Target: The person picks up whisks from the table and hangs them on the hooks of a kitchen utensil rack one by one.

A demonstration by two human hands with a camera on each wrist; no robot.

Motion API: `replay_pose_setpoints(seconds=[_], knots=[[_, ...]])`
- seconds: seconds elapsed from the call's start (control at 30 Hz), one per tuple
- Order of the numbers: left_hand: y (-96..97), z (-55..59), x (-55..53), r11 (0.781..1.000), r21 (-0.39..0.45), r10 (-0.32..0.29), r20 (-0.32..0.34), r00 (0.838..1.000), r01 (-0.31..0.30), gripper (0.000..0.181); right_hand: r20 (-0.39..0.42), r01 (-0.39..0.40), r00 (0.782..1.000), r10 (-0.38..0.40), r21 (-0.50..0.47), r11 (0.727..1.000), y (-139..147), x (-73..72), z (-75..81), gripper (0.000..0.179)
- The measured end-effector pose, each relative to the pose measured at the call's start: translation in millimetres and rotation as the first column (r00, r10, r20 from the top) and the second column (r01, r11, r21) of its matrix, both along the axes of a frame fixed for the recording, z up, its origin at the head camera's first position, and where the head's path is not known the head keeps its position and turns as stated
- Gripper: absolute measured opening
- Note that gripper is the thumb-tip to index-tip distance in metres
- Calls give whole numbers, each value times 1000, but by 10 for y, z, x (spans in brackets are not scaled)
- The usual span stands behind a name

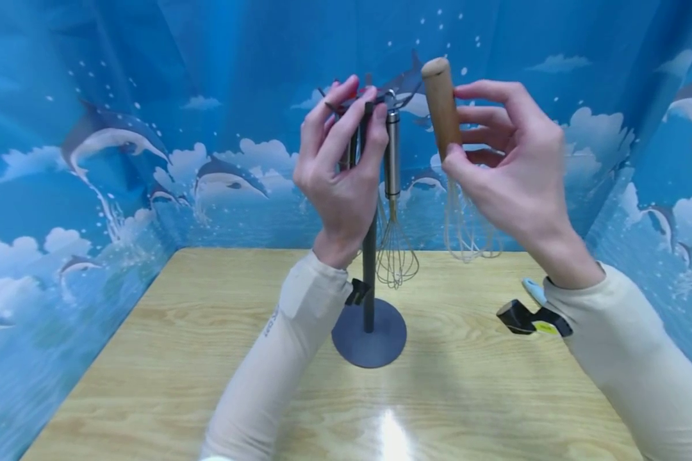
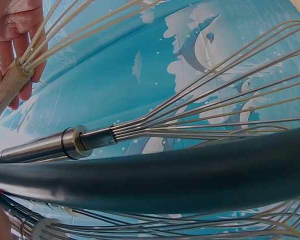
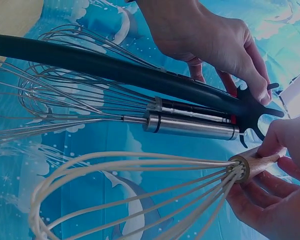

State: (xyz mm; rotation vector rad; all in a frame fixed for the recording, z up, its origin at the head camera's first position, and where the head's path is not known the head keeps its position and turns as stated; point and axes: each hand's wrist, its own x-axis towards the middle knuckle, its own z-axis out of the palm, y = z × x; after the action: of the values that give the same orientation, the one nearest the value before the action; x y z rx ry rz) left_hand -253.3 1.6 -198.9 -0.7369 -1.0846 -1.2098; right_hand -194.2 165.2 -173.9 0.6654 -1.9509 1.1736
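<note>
Currently pinching wooden-handled whisk [image 1: 443, 109] in right hand [image 1: 510, 147], handle-up, near vertical, just beyond right edge of stand's [image 1: 369, 269] hooked top; gripping top with left hand [image 1: 346, 182], above worktop [image 1: 179, 358].

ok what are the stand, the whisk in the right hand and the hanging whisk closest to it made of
Stand: probably dark-painted metal; smooth with a soft sheen, though plastic is possible.
Held whisk: handle looks like smooth wood, tan-brown with faint streaks; its pale, dull loops could be silicone or plastic.
Hanging whisk: likely steel; polished silvery handle and shiny wires.
</note>
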Motion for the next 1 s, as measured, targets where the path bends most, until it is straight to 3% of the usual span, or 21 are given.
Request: replay_pose_setpoints(seconds=[0.43,0.67,1.0], knots=[[-15,-24,-2,999,-6,33,-6,999,-33,19,28,-15,1000,14,38,999,-99,-25,-32,48],[-15,-25,-4,1000,-1,31,-10,999,-31,19,30,-63,998,61,39,997,-150,-33,-56,46],[-122,-58,-29,999,-18,-32,-9,999,32,23,68,-78,995,74,52,996,-126,-29,-62,48]])
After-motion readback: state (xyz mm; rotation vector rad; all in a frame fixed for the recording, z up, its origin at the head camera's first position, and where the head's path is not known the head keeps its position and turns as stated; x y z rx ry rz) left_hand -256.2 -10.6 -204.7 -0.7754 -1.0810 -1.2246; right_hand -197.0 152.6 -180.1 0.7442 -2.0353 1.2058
